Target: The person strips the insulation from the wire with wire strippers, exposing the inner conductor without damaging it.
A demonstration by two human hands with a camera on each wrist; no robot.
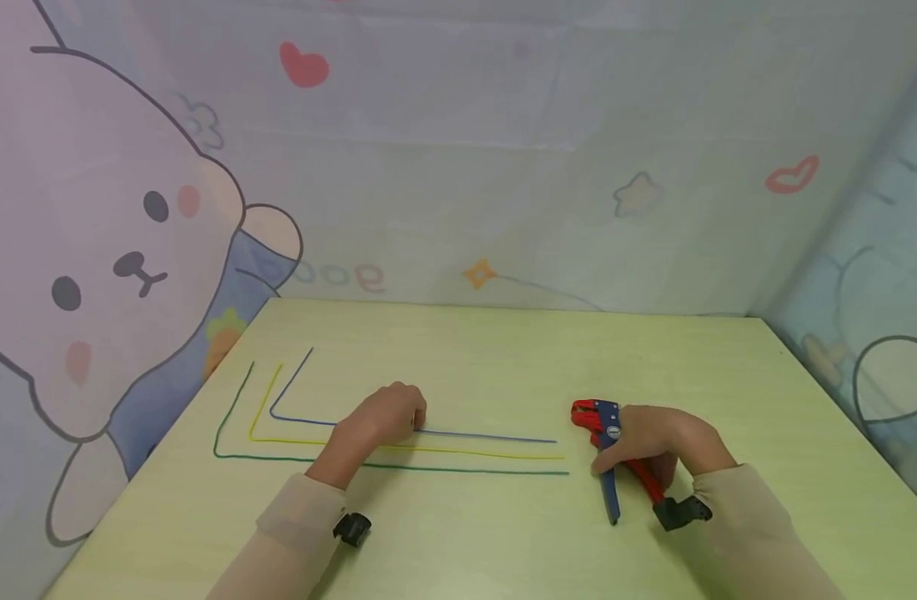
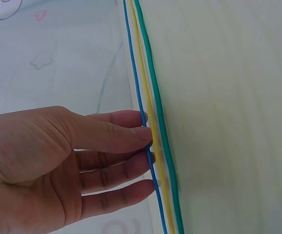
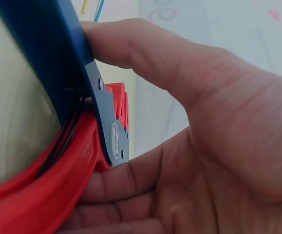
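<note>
My left hand (image 1: 379, 414) is at the middle of a blue wire (image 1: 488, 436), its thumb and forefinger pinching it in the left wrist view. Beside the blue wire run a yellow wire (image 1: 473, 452) and, nearest me, a thicker-looking green wire (image 2: 161, 107). All three lie bent in an L on the table. To the right, my right hand (image 1: 649, 437) grips a wire stripper (image 1: 606, 413) with red and blue handles. Its thumb lies on the blue handle (image 3: 48, 44), and the other fingers are around the red handle (image 3: 58, 190). The stripper's head points away from me, near the wires' right ends.
The pale yellow-green table (image 1: 458, 550) ends at a printed cloth backdrop (image 1: 458, 167). More printed cloth hangs along the left and right sides. A black strap piece (image 1: 352, 528) is on the left sleeve, and another black piece (image 1: 681, 512) is near the right wrist.
</note>
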